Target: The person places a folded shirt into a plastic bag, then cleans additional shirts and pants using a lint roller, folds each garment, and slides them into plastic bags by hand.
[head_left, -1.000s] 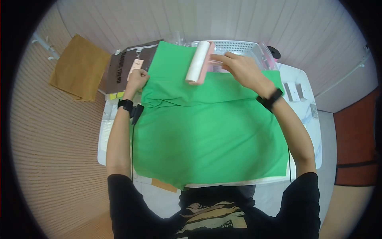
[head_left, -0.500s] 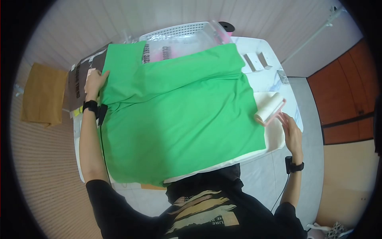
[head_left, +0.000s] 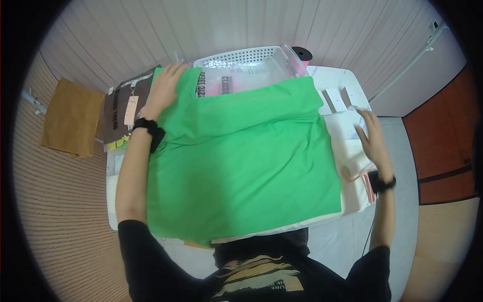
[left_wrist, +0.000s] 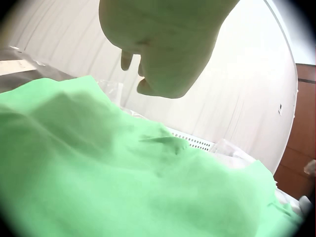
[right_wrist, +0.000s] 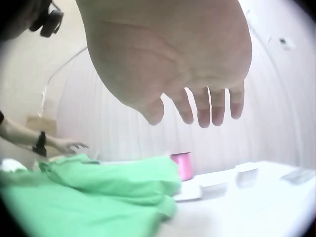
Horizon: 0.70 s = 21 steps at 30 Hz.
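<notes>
Spread over the table, the green cloth has a folded band across its upper part and creases at both sides. My left hand is over its far left corner, fingers extended; the left wrist view shows that hand above the fabric. Off the cloth's right side, my right hand is raised with fingers spread and nothing in it, palm plain in the right wrist view. Just below it lies a lint roller with a pink frame, partly hidden by the wrist, on white fabric at the table's right edge.
Behind the cloth stands a white perforated basket with clear plastic packaging. A dark printed bag with a pale tag lies at left, beside a brown paper bag. White blocks and a pink spool are at back right.
My right hand carried the lint roller from the cloth's upper part to the right edge and let go of it. The left hand moved from the left side to the far corner.
</notes>
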Each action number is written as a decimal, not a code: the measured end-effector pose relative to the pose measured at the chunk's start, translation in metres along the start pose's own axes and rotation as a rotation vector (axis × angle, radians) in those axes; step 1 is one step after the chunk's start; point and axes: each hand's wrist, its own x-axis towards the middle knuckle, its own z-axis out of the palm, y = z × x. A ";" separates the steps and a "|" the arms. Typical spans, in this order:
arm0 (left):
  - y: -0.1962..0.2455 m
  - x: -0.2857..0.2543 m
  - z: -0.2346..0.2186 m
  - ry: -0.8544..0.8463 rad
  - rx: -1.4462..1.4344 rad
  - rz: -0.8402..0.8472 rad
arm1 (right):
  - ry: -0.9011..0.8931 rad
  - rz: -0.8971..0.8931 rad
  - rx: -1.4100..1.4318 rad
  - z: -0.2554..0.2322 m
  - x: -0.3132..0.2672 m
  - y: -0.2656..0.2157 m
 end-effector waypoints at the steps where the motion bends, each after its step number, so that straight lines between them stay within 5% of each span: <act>1: -0.005 0.003 0.009 0.005 0.015 0.006 | 0.019 -0.052 0.108 0.023 0.035 0.002; 4: -0.017 0.015 0.038 -0.285 0.131 -0.326 | 0.000 -0.006 0.319 0.112 0.126 0.023; 7: -0.030 0.012 0.043 -0.487 0.130 -0.413 | -0.037 0.162 0.407 0.154 0.174 0.023; 11: -0.058 -0.020 0.043 -0.296 0.294 -0.299 | -0.263 0.341 0.414 0.167 0.204 0.024; 13: -0.059 -0.020 0.031 -0.085 0.125 -0.296 | -0.252 0.407 0.647 0.167 0.202 0.023; 21: -0.073 0.004 0.025 -0.420 0.282 -0.411 | -0.390 0.571 0.733 0.154 0.208 0.010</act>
